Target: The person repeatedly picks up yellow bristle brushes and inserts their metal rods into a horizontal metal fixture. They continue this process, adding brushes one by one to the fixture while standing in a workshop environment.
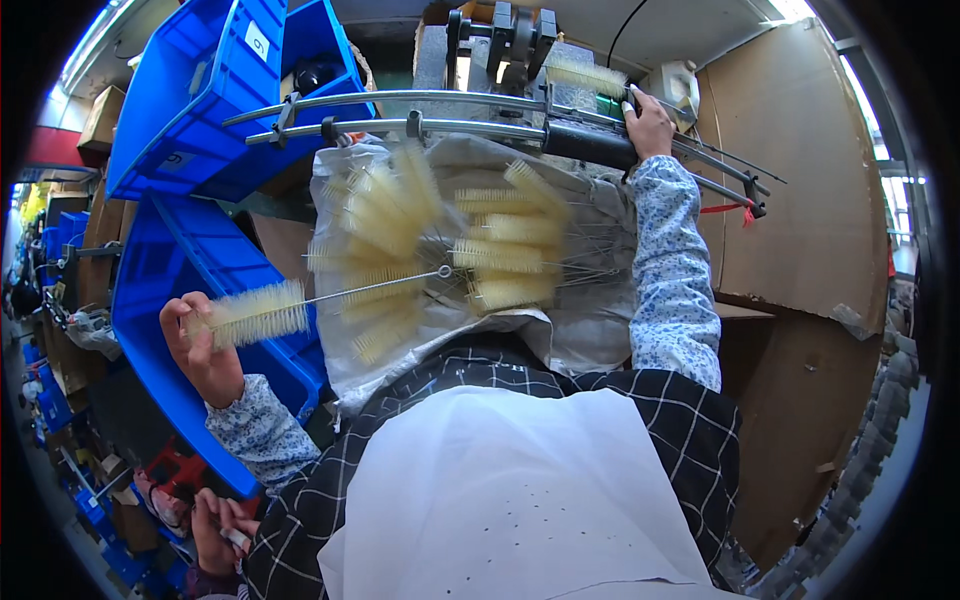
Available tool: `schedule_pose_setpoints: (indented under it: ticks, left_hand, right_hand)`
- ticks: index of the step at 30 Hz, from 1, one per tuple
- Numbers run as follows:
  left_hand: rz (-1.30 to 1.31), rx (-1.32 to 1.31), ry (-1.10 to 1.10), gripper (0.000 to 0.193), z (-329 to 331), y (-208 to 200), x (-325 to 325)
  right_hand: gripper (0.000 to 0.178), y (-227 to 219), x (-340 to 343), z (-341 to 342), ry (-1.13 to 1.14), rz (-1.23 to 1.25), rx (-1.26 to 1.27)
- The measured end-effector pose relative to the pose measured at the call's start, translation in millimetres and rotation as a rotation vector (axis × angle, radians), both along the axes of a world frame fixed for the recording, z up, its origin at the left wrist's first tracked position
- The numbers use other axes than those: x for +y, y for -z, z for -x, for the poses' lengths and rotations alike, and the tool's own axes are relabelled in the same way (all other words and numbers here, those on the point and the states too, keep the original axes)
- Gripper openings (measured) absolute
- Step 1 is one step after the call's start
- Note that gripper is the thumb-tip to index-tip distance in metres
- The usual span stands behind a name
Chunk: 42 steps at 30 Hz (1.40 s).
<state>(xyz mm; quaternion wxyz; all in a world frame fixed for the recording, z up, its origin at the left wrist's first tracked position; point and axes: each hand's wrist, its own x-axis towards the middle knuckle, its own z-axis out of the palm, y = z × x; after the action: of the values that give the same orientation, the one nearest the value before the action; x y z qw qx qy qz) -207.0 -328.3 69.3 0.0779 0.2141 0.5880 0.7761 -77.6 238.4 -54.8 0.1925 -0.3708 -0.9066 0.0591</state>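
Observation:
My left hand [205, 345] is closed round the bristle end of a cream-coloured bottle brush [262, 312]. The brush's twisted wire stem points right and ends in a small loop. My right hand [650, 124] grips a black part at the right of the rail machine, just above a thick black cylinder [590, 145]. Another cream brush [585, 76] lies on the machine, its right end close to those fingers. On a white sheet [590, 330] before me lie two heaps of similar brushes, a left heap [385, 215] and a right heap [510, 245]; their wire stems overlap.
Two steel rails [430, 98] run across above the sheet. Blue plastic bins [190, 110] stand at the left, with another blue bin [170, 290] below them. Cardboard [790, 180] walls off the right. Another person's hand [215, 535] shows at the lower left.

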Motion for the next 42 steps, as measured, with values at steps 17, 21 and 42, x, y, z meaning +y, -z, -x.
schedule_pose_setpoints:
  ticks: [17, 21, 42]
  left_hand:
    - [-0.076, -0.04, 0.055, 0.037, -30.8, -21.3, 35.6]
    - [-0.124, -0.09, 0.103, 0.035, -15.8, -28.1, 50.8]
    - [0.113, -0.109, 0.178, 0.032, 2.3, 6.7, 74.1]
  right_hand:
    - [0.033, -24.3, -89.5, 80.3, -0.073, -0.006, 0.008]
    - [0.025, -35.6, -104.7, 109.4, -0.04, -0.005, -0.038]
    - [0.031, -32.3, 41.5, 7.1, 0.004, -0.052, -0.328]
